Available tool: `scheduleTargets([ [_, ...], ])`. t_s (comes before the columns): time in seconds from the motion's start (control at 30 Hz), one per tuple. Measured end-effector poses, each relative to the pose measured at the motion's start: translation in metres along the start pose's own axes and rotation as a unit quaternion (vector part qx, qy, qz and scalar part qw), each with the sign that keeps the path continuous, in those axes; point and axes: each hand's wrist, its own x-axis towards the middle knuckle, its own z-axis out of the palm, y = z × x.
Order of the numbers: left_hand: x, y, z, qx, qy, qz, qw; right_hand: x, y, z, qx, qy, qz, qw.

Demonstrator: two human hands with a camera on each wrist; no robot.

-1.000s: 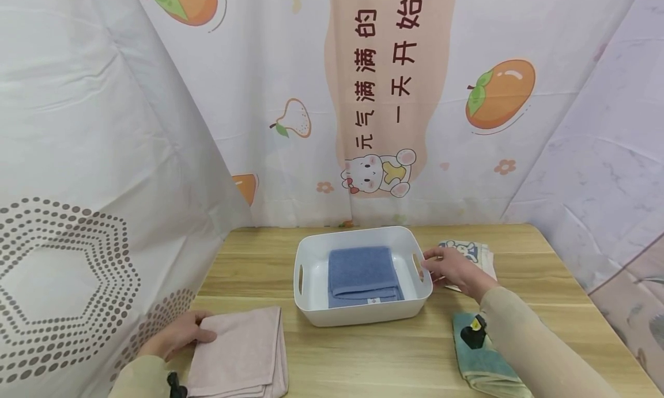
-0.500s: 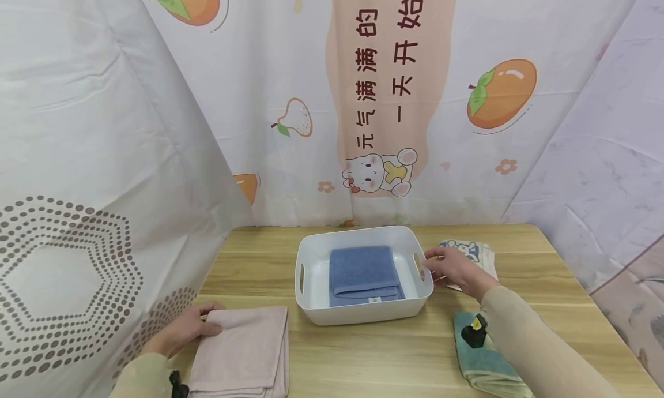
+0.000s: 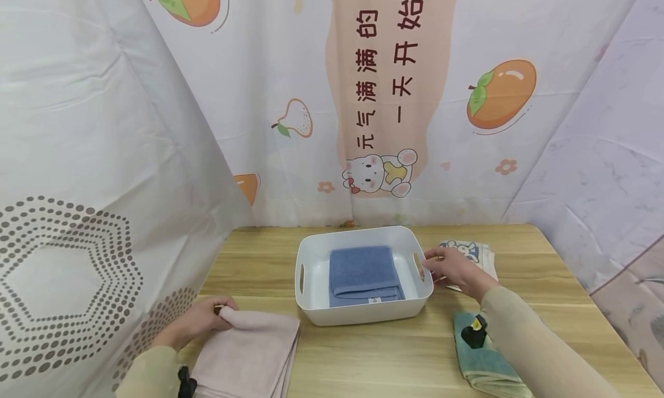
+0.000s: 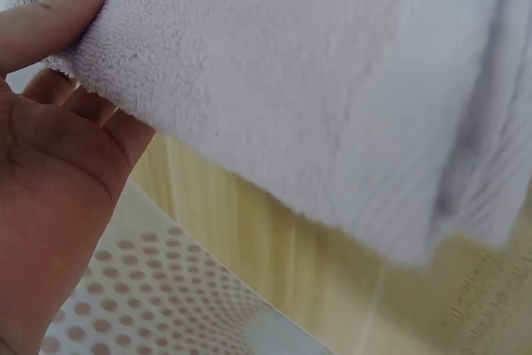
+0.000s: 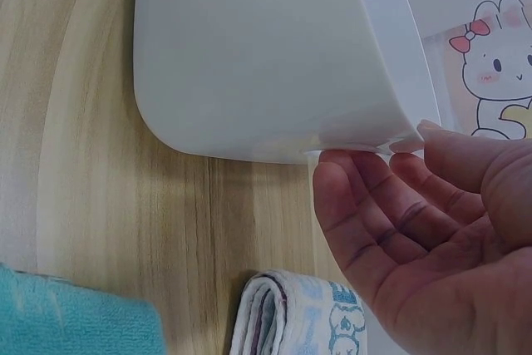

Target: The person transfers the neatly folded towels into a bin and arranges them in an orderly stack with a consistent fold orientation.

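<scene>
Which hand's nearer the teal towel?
Right. The right hand is at the white bin's right end, just beyond the teal towel; the left hand is far off to its left, gripping the pink towel.

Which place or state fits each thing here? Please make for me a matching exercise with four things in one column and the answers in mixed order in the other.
Column one
1. blue towel
2. pink towel
3. white box
4. green towel

Column two
A. held at one end by the right hand
B. on the table, partly covered by the right sleeve in the head view
C. lying inside the white box
D. pinched by the left hand

Right pairs: 1-C, 2-D, 3-A, 4-B
</scene>
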Motion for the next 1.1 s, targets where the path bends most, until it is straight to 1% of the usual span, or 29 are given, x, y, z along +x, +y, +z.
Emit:
scheduleTargets([
  [0.1, 0.002, 0.009, 0.003, 0.017, 0.002, 0.012, 0.9998, 0.000, 0.000, 0.000, -0.003, 0.001, 0.001, 1.000],
  [0.23, 0.004, 0.017, 0.006, 0.030, -0.007, 0.031, 0.9990, 0.000, 0.000, 0.000, -0.006, 0.001, 0.002, 1.000],
  [0.33, 0.004, 0.019, 0.007, 0.022, -0.022, 0.049, 0.9983, 0.001, 0.000, 0.000, -0.007, 0.002, 0.003, 1.000],
  [0.47, 0.004, 0.021, 0.008, 0.007, -0.030, 0.066, 0.9974, 0.001, 0.001, 0.000, -0.007, 0.002, 0.003, 1.000],
  [0.63, 0.004, 0.026, 0.008, -0.008, -0.028, 0.071, 0.9970, 0.000, 0.001, 0.000, -0.006, 0.002, 0.001, 1.000],
  [0.83, 0.004, 0.035, 0.011, 0.001, -0.017, 0.062, 0.9979, -0.001, 0.000, 0.000, -0.001, 0.000, 0.002, 1.000],
  [0.93, 0.004, 0.042, 0.012, 0.007, -0.018, 0.070, 0.9974, -0.001, 0.000, 0.000, 0.000, 0.000, 0.002, 1.000],
  [1.1, 0.004, 0.055, 0.017, 0.020, -0.021, 0.095, 0.9950, -0.001, 0.000, 0.000, -0.001, 0.004, 0.004, 1.000],
])
